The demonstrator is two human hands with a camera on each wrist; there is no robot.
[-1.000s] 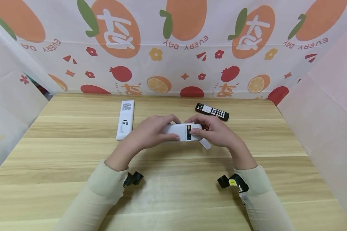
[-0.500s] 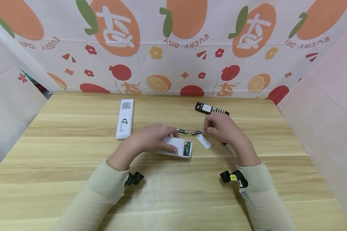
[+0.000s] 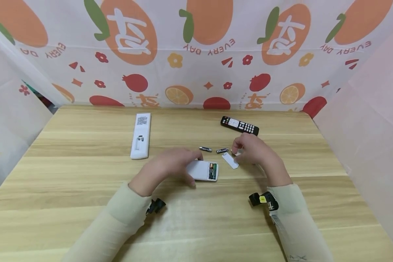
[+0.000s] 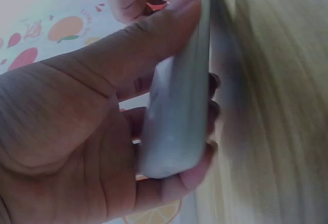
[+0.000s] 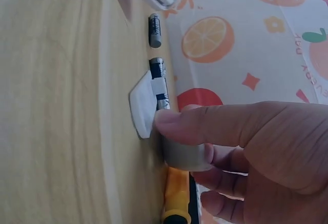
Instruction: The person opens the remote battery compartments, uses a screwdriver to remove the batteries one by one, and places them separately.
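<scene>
Right grip (image 5: 261, 155) at white cover (image 5: 141, 108); two batteries (image 5: 155, 32) near; orange-yellow object (image 5: 177, 190) close by.

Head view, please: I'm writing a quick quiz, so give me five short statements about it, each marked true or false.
1. The left hand holds a white remote. True.
2. That white remote has no batteries inside. False: two batteries show in its open compartment.
3. Two loose batteries lie on the table. True.
4. The black remote lies button side down. False: the black remote lies button side up.
5. The small white cover is off the held remote. True.
</scene>
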